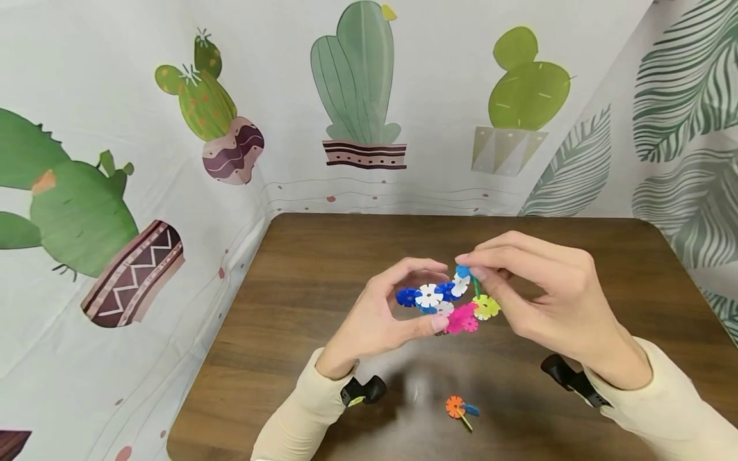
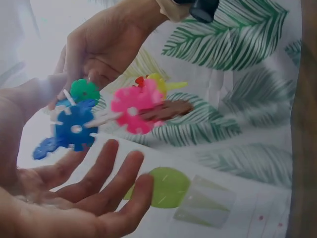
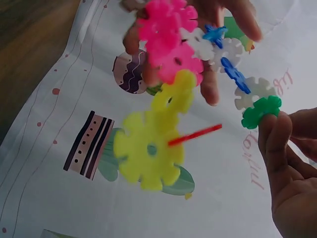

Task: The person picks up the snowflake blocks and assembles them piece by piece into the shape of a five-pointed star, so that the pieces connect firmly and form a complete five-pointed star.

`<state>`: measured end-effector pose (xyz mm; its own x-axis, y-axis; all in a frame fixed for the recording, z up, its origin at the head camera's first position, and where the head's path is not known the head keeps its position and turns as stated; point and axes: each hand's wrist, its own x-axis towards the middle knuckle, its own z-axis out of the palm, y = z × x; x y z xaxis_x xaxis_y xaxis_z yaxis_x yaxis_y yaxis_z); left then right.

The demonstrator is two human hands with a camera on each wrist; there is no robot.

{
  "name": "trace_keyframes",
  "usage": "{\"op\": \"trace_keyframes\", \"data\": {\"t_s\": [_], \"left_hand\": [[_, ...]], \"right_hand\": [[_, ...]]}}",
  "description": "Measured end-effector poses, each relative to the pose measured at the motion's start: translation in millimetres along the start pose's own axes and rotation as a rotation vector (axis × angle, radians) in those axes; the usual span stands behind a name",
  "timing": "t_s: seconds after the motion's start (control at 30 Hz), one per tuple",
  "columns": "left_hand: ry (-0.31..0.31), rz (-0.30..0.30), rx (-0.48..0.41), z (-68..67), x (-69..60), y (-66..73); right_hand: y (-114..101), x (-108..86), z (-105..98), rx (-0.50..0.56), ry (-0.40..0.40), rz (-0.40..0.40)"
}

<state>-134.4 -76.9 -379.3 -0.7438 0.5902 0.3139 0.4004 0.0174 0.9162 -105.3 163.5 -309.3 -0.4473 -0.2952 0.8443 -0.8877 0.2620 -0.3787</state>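
A chain of interlocking plastic snowflake discs [image 1: 429,295] hangs between the hands above the table, in blue, white, pink, yellow and green. At one end, the right hand [image 1: 553,301] pinches it between thumb and fingers, by a green disc [image 3: 261,112] in the right wrist view. Around the other side, the left hand [image 1: 375,314] has its thumb near the pink discs [image 1: 461,318]. In the left wrist view its fingers are spread, apart from the blue disc [image 2: 76,128]. A red disc [image 3: 195,135], seen edge-on, juts from a yellow disc [image 3: 133,148].
Loose on the brown table [image 1: 277,320], near its front, lie an orange disc [image 1: 455,406], a blue disc [image 1: 472,410] and a yellowish one [image 1: 465,421] seen edge-on. A cloth [image 1: 288,96] printed with cacti and leaves hangs behind the table and at its left.
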Motion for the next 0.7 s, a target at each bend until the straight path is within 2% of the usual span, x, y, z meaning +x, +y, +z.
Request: {"op": "trace_keyframes", "data": {"t_s": [0.1, 0.2, 0.3, 0.37, 0.57, 0.7], "left_hand": [[0.047, 0.041, 0.025, 0.2, -1.3, 2.1], [0.085, 0.075, 0.095, 2.8, -3.0, 3.1], [0.110, 0.107, 0.161, 6.4, -3.4, 1.8], [0.121, 0.116, 0.173, 8.2, -3.3, 0.6], [0.141, 0.106, 0.189, 8.1, -2.6, -0.4], [0.137, 0.103, 0.192, 5.3, -2.6, 0.4]], "right_hand": [[2.0, 0.3, 3.1, -0.070, -0.045, -0.034], [3.7, -1.9, 8.1, -0.105, -0.101, -0.063], [6.2, -5.5, 14.2, -0.101, -0.149, -0.078], [8.1, -7.6, 18.5, -0.090, -0.168, -0.079], [11.0, -10.4, 25.5, -0.050, -0.179, -0.051], [14.3, -10.7, 20.2, -0.042, -0.153, -0.005]]}}
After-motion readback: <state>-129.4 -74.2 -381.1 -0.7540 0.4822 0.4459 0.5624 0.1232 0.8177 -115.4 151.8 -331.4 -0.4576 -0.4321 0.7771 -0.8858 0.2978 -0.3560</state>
